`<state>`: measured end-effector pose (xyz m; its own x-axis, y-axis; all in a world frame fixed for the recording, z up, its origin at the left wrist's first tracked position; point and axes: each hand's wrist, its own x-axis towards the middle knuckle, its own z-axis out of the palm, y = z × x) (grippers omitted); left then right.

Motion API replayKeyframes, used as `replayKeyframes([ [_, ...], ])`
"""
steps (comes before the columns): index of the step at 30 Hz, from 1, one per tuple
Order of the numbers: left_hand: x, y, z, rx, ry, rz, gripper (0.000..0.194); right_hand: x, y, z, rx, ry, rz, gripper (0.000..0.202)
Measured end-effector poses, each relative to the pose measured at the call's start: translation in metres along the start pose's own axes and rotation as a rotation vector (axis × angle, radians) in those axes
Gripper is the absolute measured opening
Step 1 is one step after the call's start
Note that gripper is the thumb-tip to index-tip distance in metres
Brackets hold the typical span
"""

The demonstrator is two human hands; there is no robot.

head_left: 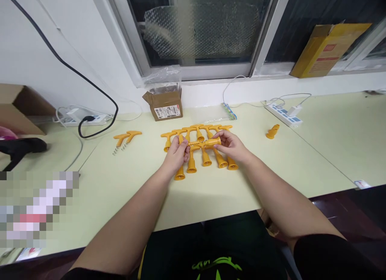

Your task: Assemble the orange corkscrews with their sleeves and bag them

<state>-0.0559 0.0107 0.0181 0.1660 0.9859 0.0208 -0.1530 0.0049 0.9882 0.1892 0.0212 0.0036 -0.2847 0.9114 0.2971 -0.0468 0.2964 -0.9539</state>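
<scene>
Yellow on yellow: clamped a corkscrew handle (181, 139) in the left hand (175, 153), pinched a sleeve (212, 143) in the right hand (231, 145), roughly aligned along the shaft (194, 143), running sideways between them.

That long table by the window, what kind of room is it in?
Maybe a little workroom: lots of yellow corkscrews are laid out on the table, which also holds a cardboard box and power strips.
</scene>
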Motion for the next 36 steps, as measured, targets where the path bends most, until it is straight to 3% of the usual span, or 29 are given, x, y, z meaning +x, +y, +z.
replayKeyframes([
  [9, 0.000, 0.009, -0.004, -0.105, 0.050, 0.006, 0.034, 0.001, -0.001, -0.011, -0.099, 0.117, -0.054, 0.036],
  [18, -0.009, 0.003, 0.006, 0.012, -0.182, -0.038, 0.031, -0.002, -0.008, 0.007, -0.007, -0.038, 0.013, 0.038],
  [24, -0.013, -0.001, -0.005, 0.448, -0.184, 0.202, 0.029, -0.003, -0.016, 0.000, 0.032, -0.057, 0.064, 0.039],
  [28, -0.014, -0.003, -0.008, 0.680, -0.179, 0.446, 0.021, -0.004, -0.024, 0.004, 0.041, -0.092, 0.278, 0.039],
  [32, -0.013, -0.002, -0.005, 0.655, -0.214, 0.614, 0.016, -0.007, -0.025, 0.012, 0.047, -0.207, 0.445, 0.051],
  [36, -0.014, 0.000, -0.003, 0.412, -0.250, 0.506, 0.020, -0.011, -0.029, 0.010, 0.104, -0.236, 0.363, 0.048],
])
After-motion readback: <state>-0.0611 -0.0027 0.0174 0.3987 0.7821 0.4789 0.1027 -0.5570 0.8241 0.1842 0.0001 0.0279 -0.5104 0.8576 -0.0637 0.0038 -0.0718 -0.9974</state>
